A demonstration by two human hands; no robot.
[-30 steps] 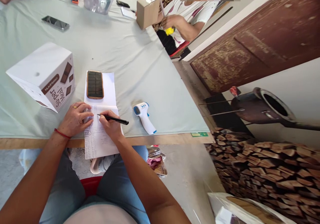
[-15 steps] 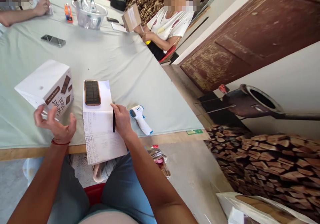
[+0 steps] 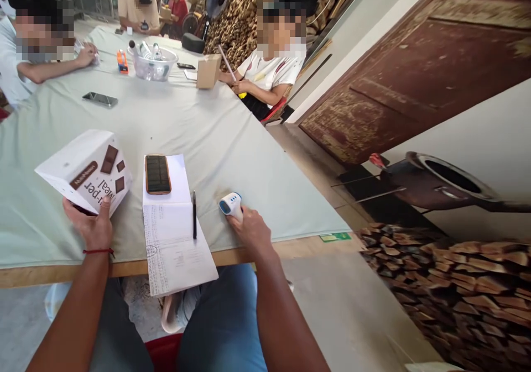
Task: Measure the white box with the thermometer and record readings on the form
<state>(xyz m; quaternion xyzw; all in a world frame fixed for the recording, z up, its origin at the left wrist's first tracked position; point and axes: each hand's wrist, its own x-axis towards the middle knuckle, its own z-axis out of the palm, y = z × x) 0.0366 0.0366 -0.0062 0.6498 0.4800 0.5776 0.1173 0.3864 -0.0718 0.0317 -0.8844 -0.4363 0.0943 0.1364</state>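
My left hand (image 3: 92, 225) grips the near lower edge of a white printed box (image 3: 89, 167), which tilts up off the cloth. The fingers go under the box and are partly hidden. My right hand (image 3: 252, 229) is wrapped around the handle of a white and blue infrared thermometer (image 3: 232, 203); its head points away to the left. Between my hands lies an open notebook (image 3: 176, 256) with handwriting, overhanging the table's front edge. On its page rest a black pen (image 3: 194, 215) and a phone in an orange-edged case (image 3: 157, 174).
Another phone (image 3: 100, 99) lies farther back on the cloth-covered table (image 3: 174, 123). Beyond it stand a clear plastic basin (image 3: 153, 68) with bottles, an orange item (image 3: 122, 61) and a cardboard box (image 3: 208, 72). Several people sit around the table. Stacked firewood (image 3: 456, 283) lies at the right.
My right hand has let go of the pen, now on the notebook, and taken hold of the thermometer. My left hand has closed on the white box and tipped it. The view has tilted up.
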